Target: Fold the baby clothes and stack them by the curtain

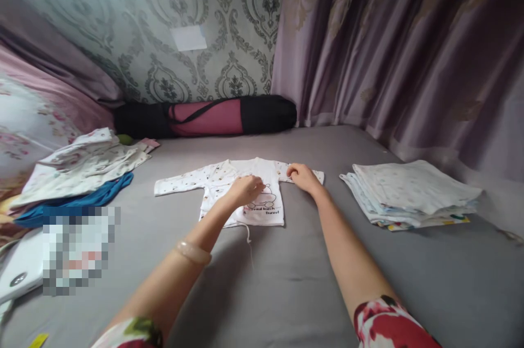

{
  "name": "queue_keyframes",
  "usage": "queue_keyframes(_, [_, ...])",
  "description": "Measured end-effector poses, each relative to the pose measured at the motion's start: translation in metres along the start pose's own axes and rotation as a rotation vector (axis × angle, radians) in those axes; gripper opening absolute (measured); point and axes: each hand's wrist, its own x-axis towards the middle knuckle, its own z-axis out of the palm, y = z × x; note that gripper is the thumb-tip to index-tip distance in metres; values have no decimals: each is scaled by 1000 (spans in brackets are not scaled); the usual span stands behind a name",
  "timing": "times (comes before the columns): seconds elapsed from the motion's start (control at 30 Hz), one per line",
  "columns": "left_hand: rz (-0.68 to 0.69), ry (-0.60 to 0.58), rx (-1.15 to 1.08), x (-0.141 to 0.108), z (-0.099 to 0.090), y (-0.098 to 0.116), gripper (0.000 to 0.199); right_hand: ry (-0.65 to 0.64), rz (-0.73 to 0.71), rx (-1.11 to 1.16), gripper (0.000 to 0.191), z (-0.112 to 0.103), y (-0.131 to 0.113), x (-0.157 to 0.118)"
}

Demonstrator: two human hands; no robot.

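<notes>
A small white baby shirt [268, 217] with printed sleeves, a line drawing and lettering lies spread front up on a grey sheet, its left-side sleeve stretched out. A white tie string [248, 232] trails from the hem. Over the middle of the shirt is my left hand [245, 190], its fingers loosely bent and apart, with nothing visible in them. My right hand [303, 178] is at the right-side sleeve, thumb and fingers closed on the cloth near the shoulder. That hand covers part of the sleeve; the cuff shows beyond it.
To the right lies a stack of folded cloths [417, 187]. On the left are loose light garments [90, 162], a blue garment [82, 202] and a white device [24, 263] beside a blurred patch. A black and maroon long bag [208, 118] rests along the wall, beside purple curtains [347, 37].
</notes>
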Motion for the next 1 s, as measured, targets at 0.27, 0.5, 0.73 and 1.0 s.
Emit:
queue_keyframes(0.27, [88,159,-42,74,36,-19,30,199,362,-349,38,-29,39,-6])
queue_keyframes(0.5, [150,128,-124,101,52,-34,39,49,485,-194,33,-32,47,4])
queue_keyframes(0.73, [28,-58,-40,95,56,-30,70,477,466,259,32,-15,58,20])
queue_keyframes(1.0, [-3,-186,90,99,46,-22,92,537,563,545,19,-8,52,16])
